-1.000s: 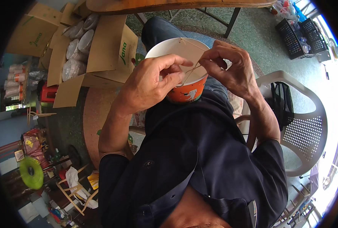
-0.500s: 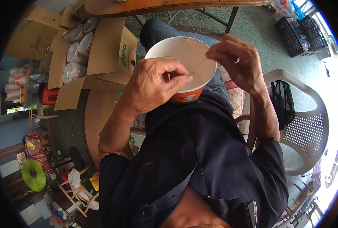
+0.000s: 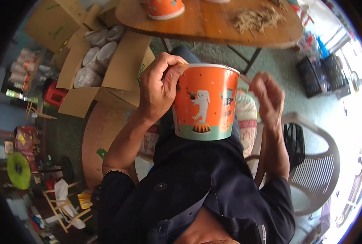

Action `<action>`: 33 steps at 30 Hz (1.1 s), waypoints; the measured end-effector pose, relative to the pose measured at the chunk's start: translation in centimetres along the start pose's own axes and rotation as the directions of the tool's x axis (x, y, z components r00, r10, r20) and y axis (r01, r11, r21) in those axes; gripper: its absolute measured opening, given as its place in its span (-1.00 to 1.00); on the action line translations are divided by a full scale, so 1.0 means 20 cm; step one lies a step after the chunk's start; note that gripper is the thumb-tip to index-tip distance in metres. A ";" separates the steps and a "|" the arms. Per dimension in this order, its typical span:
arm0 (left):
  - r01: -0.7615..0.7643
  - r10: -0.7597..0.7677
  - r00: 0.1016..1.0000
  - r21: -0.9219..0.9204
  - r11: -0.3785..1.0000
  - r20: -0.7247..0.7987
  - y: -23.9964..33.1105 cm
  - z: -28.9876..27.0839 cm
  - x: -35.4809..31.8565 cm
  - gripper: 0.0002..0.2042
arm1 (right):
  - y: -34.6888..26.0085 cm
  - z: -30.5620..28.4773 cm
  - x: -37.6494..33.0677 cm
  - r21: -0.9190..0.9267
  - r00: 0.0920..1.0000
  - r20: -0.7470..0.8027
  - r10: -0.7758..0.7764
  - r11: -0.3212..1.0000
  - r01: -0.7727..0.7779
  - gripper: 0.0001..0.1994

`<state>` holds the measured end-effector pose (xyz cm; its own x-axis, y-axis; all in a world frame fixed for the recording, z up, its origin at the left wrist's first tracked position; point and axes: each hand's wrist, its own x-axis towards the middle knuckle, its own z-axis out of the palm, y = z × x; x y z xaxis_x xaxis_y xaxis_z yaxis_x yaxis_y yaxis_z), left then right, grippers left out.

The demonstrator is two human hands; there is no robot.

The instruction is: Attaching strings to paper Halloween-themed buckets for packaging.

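An orange paper bucket (image 3: 203,99) with a white mummy figure and a green lower band is tilted so that its printed side faces me. My left hand (image 3: 161,83) is closed at the left end of its white rim, thumb and fingertips pinching there. Off the right side of the rim, my right hand (image 3: 267,95) is closed, somewhat blurred by motion. A thin pale cord (image 3: 242,76) runs from the rim to its fingertips. The bucket's inside is hidden, and its base is close to my lap.
A wooden table (image 3: 213,34) ahead bears another orange bucket (image 3: 164,9) and a heap of brown cords (image 3: 258,19). To the left stands an open cardboard box (image 3: 124,61) with wrapped white tubs (image 3: 91,57). A plastic chair (image 3: 331,150) and dark crates (image 3: 323,75) are on the right.
The bucket has tipped from showing its open mouth to showing its printed side. My left hand has gone to the rim's left end; my right hand has moved lower. More of the table shows.
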<state>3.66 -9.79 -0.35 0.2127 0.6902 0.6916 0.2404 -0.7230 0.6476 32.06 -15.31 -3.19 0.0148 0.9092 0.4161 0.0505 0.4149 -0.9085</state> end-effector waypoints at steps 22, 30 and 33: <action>0.269 -0.265 0.947 -0.007 0.963 -0.182 -0.90 0.04 0.37 -0.80 | -0.06 0.33 1.81 0.491 0.998 -0.049 0.048 0.871 -0.018 -0.67; -0.037 0.063 0.997 0.392 0.919 -0.053 -1.07 0.26 0.43 -0.74 | -0.12 0.58 2.97 0.256 0.891 -0.028 -0.452 0.859 0.444 -0.35; -0.040 0.054 0.998 0.385 0.922 -0.024 -1.11 0.30 0.42 -0.69 | -0.12 0.61 3.38 0.251 0.693 0.244 -0.678 0.735 0.630 -0.24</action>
<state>5.87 12.34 -10.89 0.2027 0.6496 0.7327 0.5776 -0.6836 0.4463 20.75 45.54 26.52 -0.2679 0.3575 0.8947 -0.2045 0.8864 -0.4154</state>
